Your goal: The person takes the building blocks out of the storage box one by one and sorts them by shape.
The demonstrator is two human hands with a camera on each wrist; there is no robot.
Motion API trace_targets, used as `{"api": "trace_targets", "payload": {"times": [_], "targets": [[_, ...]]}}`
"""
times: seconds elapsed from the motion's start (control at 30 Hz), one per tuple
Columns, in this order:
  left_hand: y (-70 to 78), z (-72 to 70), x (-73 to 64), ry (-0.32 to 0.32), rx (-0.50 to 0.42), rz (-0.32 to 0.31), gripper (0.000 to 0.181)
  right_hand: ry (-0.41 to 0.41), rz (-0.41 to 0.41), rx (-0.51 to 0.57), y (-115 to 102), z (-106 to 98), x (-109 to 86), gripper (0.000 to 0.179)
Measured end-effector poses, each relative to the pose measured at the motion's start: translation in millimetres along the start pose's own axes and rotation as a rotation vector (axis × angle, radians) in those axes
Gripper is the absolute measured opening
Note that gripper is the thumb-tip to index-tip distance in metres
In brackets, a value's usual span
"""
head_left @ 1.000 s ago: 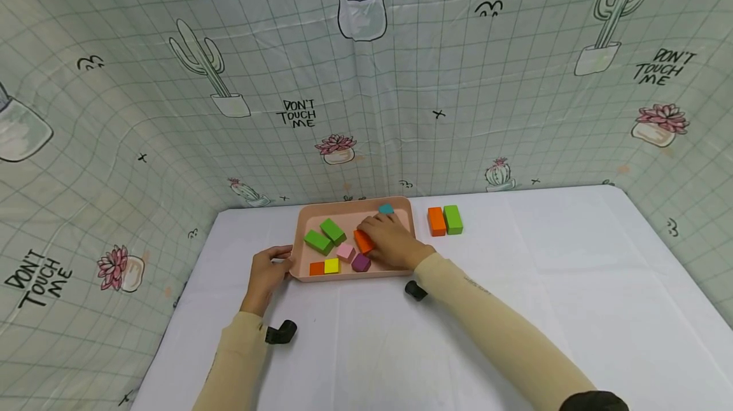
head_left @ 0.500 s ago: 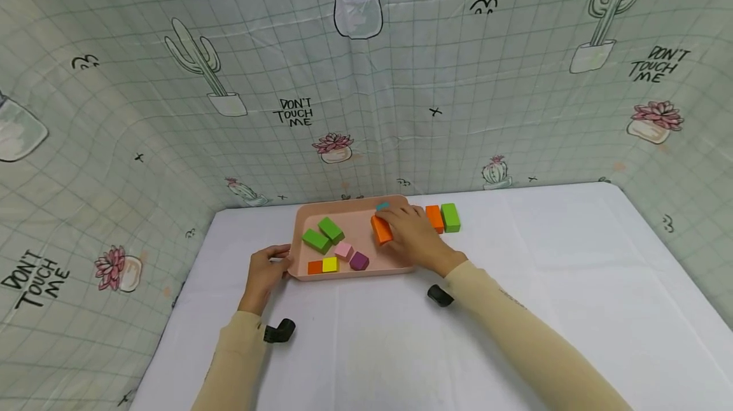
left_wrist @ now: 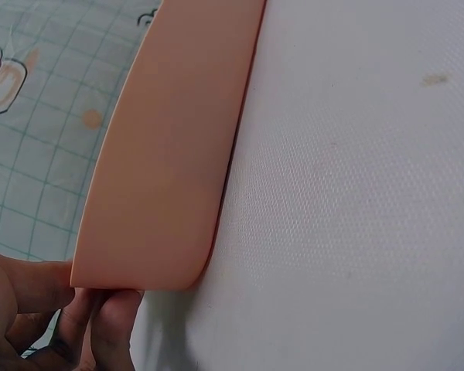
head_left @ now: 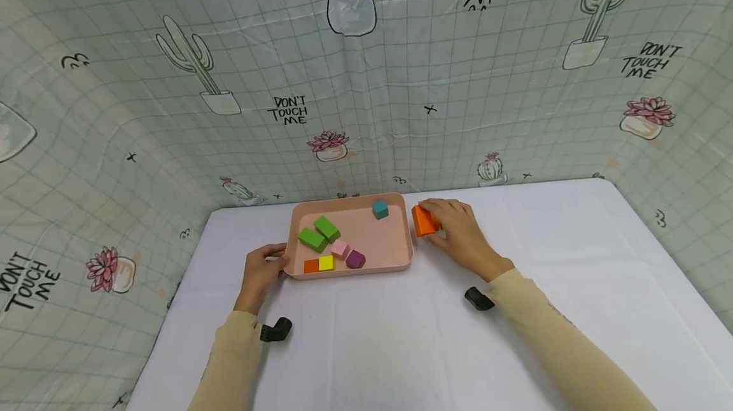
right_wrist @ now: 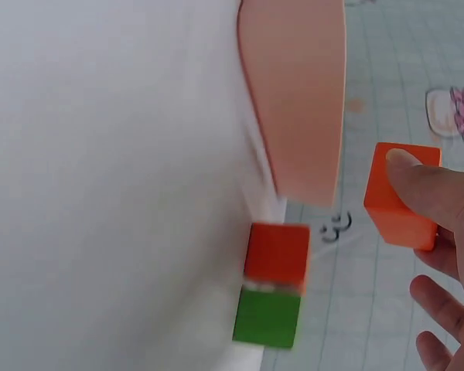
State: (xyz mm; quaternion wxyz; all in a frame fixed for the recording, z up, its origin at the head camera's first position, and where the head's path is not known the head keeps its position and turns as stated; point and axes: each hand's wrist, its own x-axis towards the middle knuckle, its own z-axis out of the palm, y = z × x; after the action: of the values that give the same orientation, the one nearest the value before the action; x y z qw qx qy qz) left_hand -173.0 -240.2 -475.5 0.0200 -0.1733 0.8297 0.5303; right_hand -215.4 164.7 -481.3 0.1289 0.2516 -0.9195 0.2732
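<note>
In the head view my left hand (head_left: 260,276) is at the left side of a shallow pink tray (head_left: 389,258). The left wrist view shows its fingers (left_wrist: 112,325) curled against the tray's end wall, at the rim. My right hand (head_left: 462,236) pinches an orange block (head_left: 425,221) just right of the tray; in the right wrist view the thumb lies on the block's face, and the block is raised off the table. Beneath and beside it, another orange block (right_wrist: 277,253) and a green block (right_wrist: 267,317) stand side by side on the table, hidden by the hand in the head view.
Inside the tray lie green blocks (head_left: 312,239), a pink block (head_left: 340,249), a purple block (head_left: 356,259), a yellow block (head_left: 326,263), a small orange block (head_left: 311,266) and a teal cube (head_left: 380,209). A patterned cloth (head_left: 372,80) rises behind the white table (head_left: 366,347).
My right hand has lifted the orange block out of the tray and carried it right, past the tray's right edge. The teal cube is now uncovered. My left hand stays at the tray.
</note>
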Motion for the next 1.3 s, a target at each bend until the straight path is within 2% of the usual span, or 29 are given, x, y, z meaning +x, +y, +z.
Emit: {"api": "trace_targets", "payload": {"times": [0.37, 0.63, 1.07, 1.3], "targets": [[0.3, -1.5, 3.5, 0.005, 0.004, 0.003, 0.035, 0.046, 0.072, -0.052, 41.3, -26.2, -19.1, 0.065], [-1.4, -1.5, 2.6, 0.005, 0.003, -0.010, 0.035, 0.057, 0.095, -0.065, 61.2, -33.3, -29.1, 0.062], [-4.0, 0.9, 2.1, 0.006, -0.006, -0.025, 0.035, -0.080, 0.169, -0.058, 78.5, -31.5, -28.8, 0.063], [-2.1, 2.2, 1.2, 0.006, -0.005, -0.013, 0.036, -0.127, 0.178, -0.070, 82.8, -28.4, -22.1, 0.062]]}}
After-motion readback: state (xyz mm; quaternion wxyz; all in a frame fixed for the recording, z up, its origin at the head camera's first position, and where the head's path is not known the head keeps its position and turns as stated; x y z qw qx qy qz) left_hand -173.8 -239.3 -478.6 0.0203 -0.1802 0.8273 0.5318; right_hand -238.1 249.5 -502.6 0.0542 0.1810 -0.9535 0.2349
